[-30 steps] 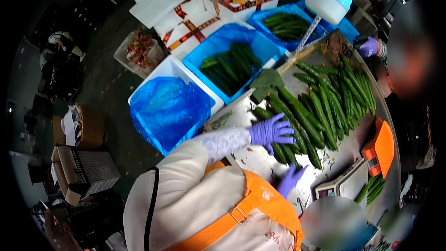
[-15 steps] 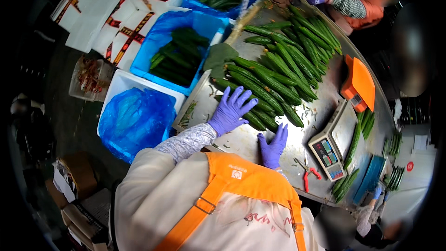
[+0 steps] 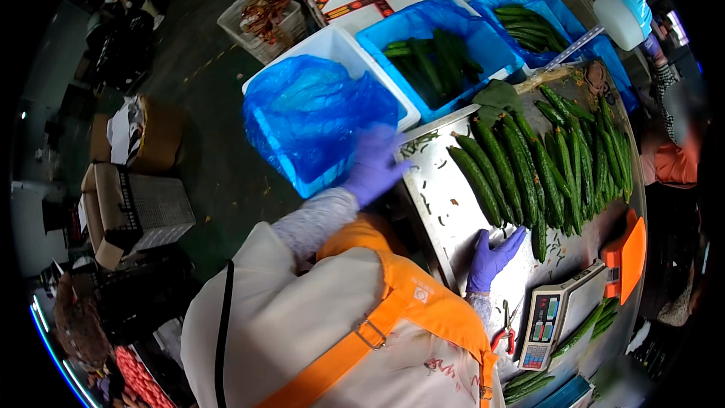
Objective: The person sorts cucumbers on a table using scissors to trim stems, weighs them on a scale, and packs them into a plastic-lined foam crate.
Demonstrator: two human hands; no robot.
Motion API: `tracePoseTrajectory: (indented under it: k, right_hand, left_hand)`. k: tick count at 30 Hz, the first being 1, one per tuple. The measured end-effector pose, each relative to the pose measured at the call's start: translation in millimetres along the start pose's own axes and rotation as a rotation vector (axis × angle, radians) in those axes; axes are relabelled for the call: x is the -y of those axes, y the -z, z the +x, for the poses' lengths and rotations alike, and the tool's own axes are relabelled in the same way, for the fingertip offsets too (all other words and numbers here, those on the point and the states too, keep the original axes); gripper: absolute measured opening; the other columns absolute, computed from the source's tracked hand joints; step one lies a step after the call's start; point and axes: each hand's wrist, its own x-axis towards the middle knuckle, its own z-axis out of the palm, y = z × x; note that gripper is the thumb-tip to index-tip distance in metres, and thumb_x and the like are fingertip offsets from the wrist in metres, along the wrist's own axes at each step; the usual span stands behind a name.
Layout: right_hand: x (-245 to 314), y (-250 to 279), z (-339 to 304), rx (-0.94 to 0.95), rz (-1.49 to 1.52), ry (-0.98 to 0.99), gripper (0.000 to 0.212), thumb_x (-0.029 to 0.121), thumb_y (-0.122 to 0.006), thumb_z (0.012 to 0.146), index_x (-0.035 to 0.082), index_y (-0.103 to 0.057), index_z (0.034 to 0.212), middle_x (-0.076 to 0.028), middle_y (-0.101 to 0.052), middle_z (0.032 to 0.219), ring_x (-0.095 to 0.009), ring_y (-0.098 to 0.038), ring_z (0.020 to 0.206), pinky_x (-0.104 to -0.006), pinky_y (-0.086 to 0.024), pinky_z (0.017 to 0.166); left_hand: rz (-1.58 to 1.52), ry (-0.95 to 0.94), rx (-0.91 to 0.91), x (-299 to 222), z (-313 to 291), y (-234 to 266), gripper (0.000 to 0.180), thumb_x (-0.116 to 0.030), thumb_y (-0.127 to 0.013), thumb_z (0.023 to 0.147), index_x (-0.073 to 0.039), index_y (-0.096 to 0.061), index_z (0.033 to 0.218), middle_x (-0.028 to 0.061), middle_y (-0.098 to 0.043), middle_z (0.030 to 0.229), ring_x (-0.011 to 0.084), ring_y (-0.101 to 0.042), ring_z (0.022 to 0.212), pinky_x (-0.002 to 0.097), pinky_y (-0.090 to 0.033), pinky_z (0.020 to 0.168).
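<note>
A: Where is the left hand?

B: It sits at about ten o'clock from the right hand, over the edge where the blue-lined white box meets the steel table. It is blurred; the purple-gloved fingers look loosely spread and nothing shows in them, but how far they are parted cannot be told for sure.

A: And the right hand?

B: Flat on the table, fingers fanned open and holding nothing. Its fingertips reach toward one o'clock, just beside the lower ends of the cucumbers.

A: How do the cucumbers lie?

B: In a row of long dark green ones side by side across the table, running from the right hand up toward one o'clock.

A: Anything else close by?

B: A small scale at four o'clock from the right hand, and red-handled snips just below the wrist.
</note>
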Motion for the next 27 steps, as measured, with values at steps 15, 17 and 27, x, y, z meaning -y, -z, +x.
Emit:
tracePoseTrajectory:
  k: [15,17,27]
  right_hand:
    - [44.1,-38.6,-41.6,0.028,-0.195,-0.144,0.070,0.035,-0.065,0.084,-0.008,-0.041,0.134,-0.033,-0.044,0.132,-0.046,-0.039,0.125,-0.0479,-0.030,0.107]
    - [86.5,-51.1,-30.5,0.154,-0.087,-0.183,0.065,0.033,-0.067,0.081,-0.009,-0.045,0.127,-0.032,-0.049,0.123,-0.044,-0.046,0.116,-0.0467,-0.036,0.100]
    - [145.4,-100.0,-2.9,-0.257,-0.027,-0.017,0.041,0.029,-0.065,0.082,0.007,-0.061,0.117,-0.020,-0.062,0.113,-0.036,-0.058,0.106,-0.0402,-0.046,0.094]
  left_hand:
    - [-0.858,1.187,-0.043,271.1,-126.5,68.0,0.059,-0.043,-0.069,0.083,-0.004,-0.055,0.125,0.0136,-0.061,0.117,0.0255,-0.061,0.102,0.0379,-0.047,0.089]
    - [-0.618,0.953,-0.025,265.1,-117.9,75.1,0.052,-0.040,-0.066,0.086,0.002,-0.060,0.116,0.0158,-0.062,0.116,0.0270,-0.061,0.101,0.0342,-0.046,0.088]
    - [-0.442,0.493,0.260,278.2,-77.1,109.1,0.049,-0.037,-0.064,0.088,0.010,-0.062,0.099,0.0267,-0.060,0.110,0.0347,-0.059,0.097,0.0379,-0.045,0.085]
